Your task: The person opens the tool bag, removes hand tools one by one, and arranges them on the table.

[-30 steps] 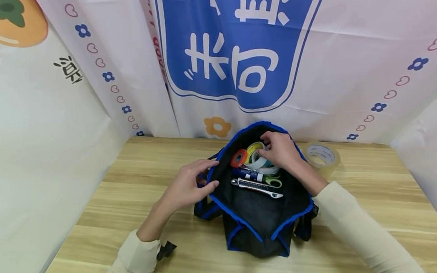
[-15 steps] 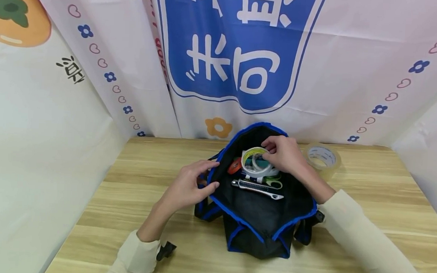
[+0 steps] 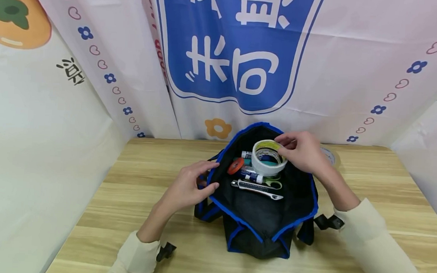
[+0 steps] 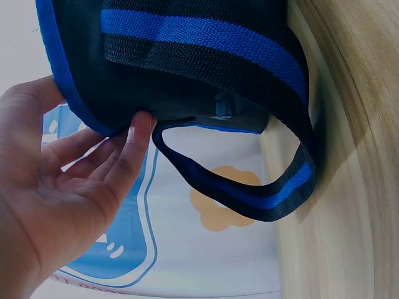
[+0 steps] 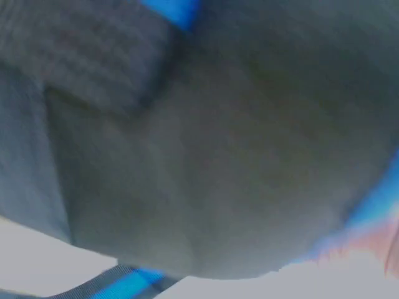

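1. Two bare hands work at a black fabric tool bag (image 3: 249,209) on the wood-grain table (image 3: 124,197), its blue-edged mouth spread into a rough diamond.
2. At its left rim, the left hand (image 3: 189,182) grips the blue binding (image 4: 51,47), thumb inside, fingers against the smooth outer wall; just beside them loops a ribbed webbing handle (image 4: 206,38).
3. Opposite, the right hand (image 3: 303,152) pinches the upper right edge of a white tape roll (image 3: 265,169) between thumb and fingers. I see the roll tilted within the bag's mouth, its round core yellow inside. From the right wrist, blurred dark cloth fills the view and I cannot tell the grip.
4. Left of and below the roll sit a small orange disc-shaped roll (image 3: 235,166), a blue-and-white stick (image 3: 252,177) and a green scissors handle (image 3: 280,183).
5. Nearer lies a slim silver utility knife (image 3: 258,190); dull black lining gives room between it and the near corner.
6. Past the right wrist, a clear packing-tape roll (image 3: 330,156) shows partly, near where the creased cloth backdrop (image 3: 338,77) meets the table.
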The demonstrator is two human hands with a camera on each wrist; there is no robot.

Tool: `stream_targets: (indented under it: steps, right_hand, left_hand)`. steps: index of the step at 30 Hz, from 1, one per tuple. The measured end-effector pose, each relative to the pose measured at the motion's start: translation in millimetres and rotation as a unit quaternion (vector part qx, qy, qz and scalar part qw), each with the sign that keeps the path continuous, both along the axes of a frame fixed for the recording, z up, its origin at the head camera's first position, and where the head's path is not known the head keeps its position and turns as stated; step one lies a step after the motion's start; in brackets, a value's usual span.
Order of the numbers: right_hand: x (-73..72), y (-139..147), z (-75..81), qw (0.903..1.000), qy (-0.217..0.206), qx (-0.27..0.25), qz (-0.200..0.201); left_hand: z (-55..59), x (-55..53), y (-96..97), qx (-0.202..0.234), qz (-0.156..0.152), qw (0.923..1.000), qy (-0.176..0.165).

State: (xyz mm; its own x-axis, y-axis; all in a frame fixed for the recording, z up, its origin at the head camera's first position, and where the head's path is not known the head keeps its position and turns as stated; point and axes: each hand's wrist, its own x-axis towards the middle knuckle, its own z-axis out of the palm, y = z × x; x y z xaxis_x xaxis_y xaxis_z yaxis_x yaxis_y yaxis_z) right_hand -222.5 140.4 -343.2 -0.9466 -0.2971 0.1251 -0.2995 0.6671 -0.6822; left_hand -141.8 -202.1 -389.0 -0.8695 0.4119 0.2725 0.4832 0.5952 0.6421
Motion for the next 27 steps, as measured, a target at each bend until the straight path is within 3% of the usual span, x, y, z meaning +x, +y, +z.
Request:
stream_targets:
  steps: [9,17,27]
  right_hand:
    - [-1.8,47,5.4,0.9981,0.009,-0.022,-0.056]
    - [-6.0,86,-6.7,0.9939,0.013,-0.029,-0.106]
    - [-14.9,136,-27.5,0.9856,-0.028,-0.033,-0.164]
  left_hand:
    - [-2.7,-0.8,-0.5,0.003,-0.004,1.0,-0.003]
    - [-1.8,-0.6,-0.8,0.008,-0.005,0.9999,-0.01]
    - [-2.9,-1.1,-0.5,0.002,-0.006,1.0,0.003]
